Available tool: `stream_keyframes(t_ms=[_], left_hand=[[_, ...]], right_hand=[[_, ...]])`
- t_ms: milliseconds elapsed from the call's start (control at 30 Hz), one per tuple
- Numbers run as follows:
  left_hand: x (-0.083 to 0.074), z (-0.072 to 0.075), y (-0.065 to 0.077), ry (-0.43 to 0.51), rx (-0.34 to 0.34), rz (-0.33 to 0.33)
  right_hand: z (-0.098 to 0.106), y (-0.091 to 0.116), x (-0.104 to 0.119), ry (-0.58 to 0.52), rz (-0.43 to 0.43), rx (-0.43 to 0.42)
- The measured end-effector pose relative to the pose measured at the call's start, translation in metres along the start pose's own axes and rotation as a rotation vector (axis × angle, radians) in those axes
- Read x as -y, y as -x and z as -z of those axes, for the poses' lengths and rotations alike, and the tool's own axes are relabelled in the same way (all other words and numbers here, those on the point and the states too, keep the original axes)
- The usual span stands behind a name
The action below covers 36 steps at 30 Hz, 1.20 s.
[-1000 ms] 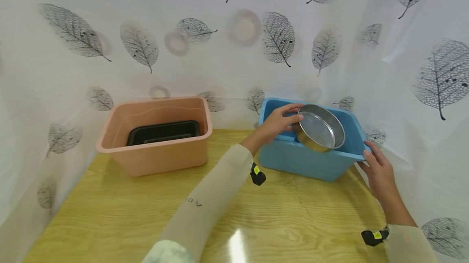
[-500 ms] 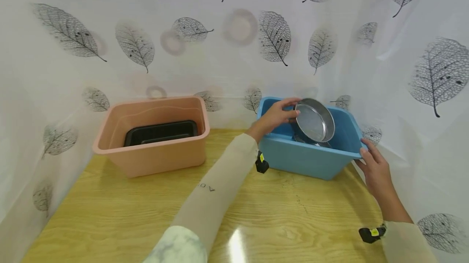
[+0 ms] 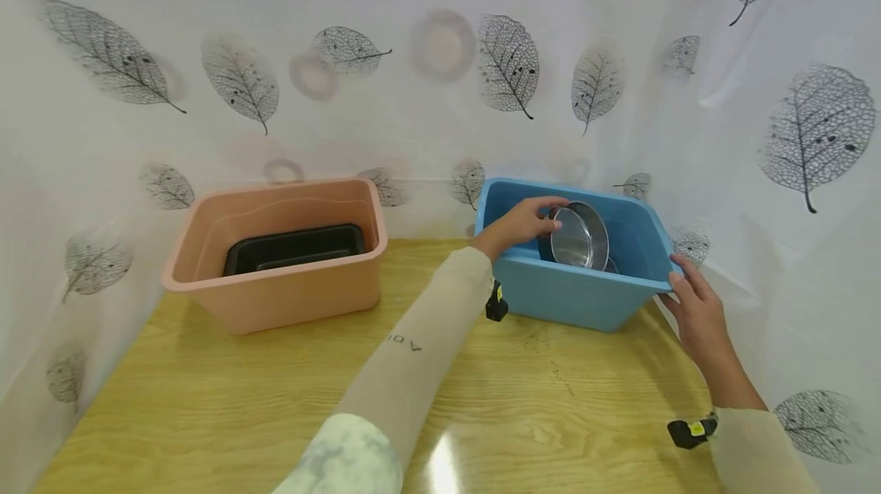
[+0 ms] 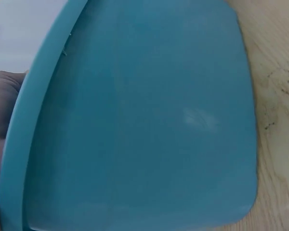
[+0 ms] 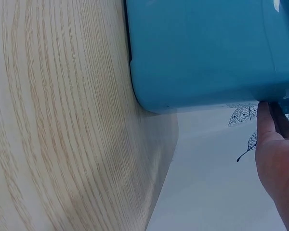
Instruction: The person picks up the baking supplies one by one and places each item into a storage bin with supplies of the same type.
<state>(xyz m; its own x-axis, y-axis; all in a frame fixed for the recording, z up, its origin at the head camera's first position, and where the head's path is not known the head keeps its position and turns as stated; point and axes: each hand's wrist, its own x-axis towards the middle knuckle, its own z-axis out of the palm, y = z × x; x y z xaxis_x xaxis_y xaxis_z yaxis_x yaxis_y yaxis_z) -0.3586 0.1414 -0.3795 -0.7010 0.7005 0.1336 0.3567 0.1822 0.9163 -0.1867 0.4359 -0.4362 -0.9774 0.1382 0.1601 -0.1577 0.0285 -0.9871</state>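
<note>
In the head view, a round metal cake pan (image 3: 573, 238) stands tilted on its side, low inside the blue plastic bin (image 3: 564, 295). My left hand (image 3: 521, 222) reaches over the bin's front rim and holds the pan's left edge between thumb and fingers. At the bin's right end, my right hand (image 3: 697, 309) grips the rim, thumb on top and fingers below. The right wrist view shows that hand (image 5: 278, 156) up against the underside of the rim. Most of the left wrist view is the bin's outer wall (image 4: 144, 120), which partly hides the left hand (image 4: 4, 103).
A pink plastic bin (image 3: 296, 299) stands on the left of the wooden table (image 3: 523, 402), with a black rectangular pan (image 3: 303, 248) inside. More metal shows behind the cake pan in the blue bin. A leaf-patterned white sheet (image 3: 427, 119) hangs behind and at both sides.
My left hand has lowered the cake pan from above the blue bin's front rim down into it, turning it more upright. The right hand keeps its grip on the rim.
</note>
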Motion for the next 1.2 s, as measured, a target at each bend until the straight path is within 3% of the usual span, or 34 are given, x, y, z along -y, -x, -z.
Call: stream_keyframes(t_ms=[233,400,700,1000,1200], left_hand=[[-0.002,0.000,0.001,-0.135,-0.003,0.044],[-0.005,0.000,0.002,-0.205,0.033,0.045],[-0.011,0.004,0.007,-0.184,0.084,0.007],[-0.017,0.016,0.026,-0.173,0.101,-0.028],[-0.021,0.020,0.050,-0.193,0.100,-0.041]], right_hand=[[0.001,-0.001,0.000,0.023,-0.016,-0.012],[0.002,-0.001,0.000,0.032,-0.007,-0.006],[0.002,-0.002,-0.002,0.042,0.001,0.004],[-0.002,-0.005,0.001,0.083,-0.005,-0.012],[0.004,-0.002,0.005,0.240,-0.024,-0.029]])
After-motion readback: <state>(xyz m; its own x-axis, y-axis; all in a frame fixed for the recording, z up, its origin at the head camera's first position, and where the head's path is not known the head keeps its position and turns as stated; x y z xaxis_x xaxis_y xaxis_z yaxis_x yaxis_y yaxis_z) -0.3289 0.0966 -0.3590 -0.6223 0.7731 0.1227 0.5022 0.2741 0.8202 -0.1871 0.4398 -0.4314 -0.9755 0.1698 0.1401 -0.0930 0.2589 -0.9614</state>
